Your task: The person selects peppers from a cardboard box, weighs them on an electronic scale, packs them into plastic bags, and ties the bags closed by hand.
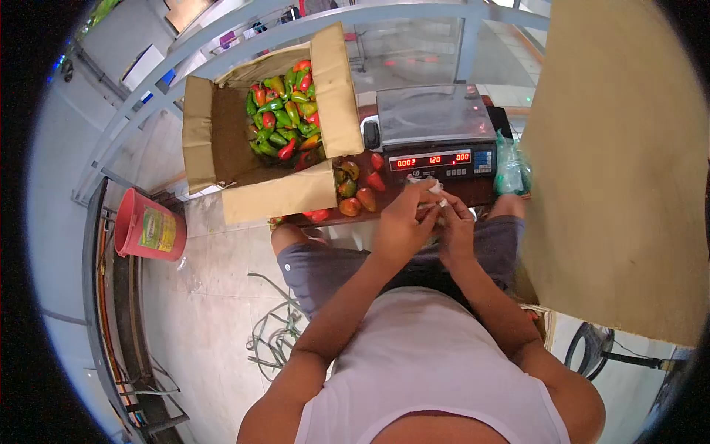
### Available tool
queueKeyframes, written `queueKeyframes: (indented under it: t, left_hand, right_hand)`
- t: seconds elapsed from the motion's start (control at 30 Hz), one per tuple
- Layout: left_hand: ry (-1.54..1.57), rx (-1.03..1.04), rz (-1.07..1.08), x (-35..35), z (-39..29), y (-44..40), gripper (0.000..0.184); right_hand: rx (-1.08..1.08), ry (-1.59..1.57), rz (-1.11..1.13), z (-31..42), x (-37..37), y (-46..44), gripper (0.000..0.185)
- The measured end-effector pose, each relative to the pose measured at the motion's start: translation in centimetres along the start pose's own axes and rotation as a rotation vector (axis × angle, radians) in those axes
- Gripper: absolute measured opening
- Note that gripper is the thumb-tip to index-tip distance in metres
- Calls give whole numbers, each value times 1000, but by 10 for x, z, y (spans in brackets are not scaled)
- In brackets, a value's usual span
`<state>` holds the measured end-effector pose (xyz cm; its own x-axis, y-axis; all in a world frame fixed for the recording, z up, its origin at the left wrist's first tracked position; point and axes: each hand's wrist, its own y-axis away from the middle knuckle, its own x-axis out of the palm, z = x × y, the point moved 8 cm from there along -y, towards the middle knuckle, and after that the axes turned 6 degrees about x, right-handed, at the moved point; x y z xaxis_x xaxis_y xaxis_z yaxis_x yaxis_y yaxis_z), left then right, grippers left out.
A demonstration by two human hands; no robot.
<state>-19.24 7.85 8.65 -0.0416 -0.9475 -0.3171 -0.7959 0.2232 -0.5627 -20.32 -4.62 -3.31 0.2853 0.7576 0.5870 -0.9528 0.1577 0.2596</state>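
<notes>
My left hand (403,228) and my right hand (456,231) are close together in front of the scale. Between their pinched fingers is a small white crumpled piece (424,185), thin like plastic or tissue; its exact kind is not clear. Just beyond stands a digital scale (436,111) with a bare steel pan and lit red digits. Left of my hands, several red and greenish peppers (366,198) lie on a dark red surface. Farther left, an open cardboard box (277,201) holds many green, red and orange peppers (287,111).
A pink bucket (133,222) stands on the floor at left. Green straps (277,325) lie tangled on the tiles. A large cardboard sheet (621,170) rises at right, beside a clear greenish plastic bag (510,166). Metal railings (296,37) run behind the box.
</notes>
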Motion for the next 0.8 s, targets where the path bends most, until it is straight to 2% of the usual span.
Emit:
queueKeyframes:
  t: [0.1,0.2,0.3,0.4,0.5,0.6,0.7,0.8]
  left_hand:
    - [-263,171,75,2,-10,-1,34]
    - [-381,346,14,-1,-33,-3,32]
    - [-391,345,-6,0,-36,-4,28]
    - [-299,291,9,2,-22,-3,28]
    - [-135,68,129,9,15,1,29]
    - [22,-106,156,12,15,9,30]
    - [-154,293,183,20,-24,21,32]
    - [-126,139,383,33,-20,27,43]
  right_hand:
    - [86,-115,-101,0,8,10,19]
    - [93,-247,-117,4,17,15,15]
    - [85,-273,2,2,18,10,10]
    - [90,105,24,19,15,19,3]
    - [223,254,159,23,4,19,2]
    - [414,147,381,24,8,25,7]
    - [578,438,155,37,-4,45,10]
    - [150,602,160,54,-7,45,13]
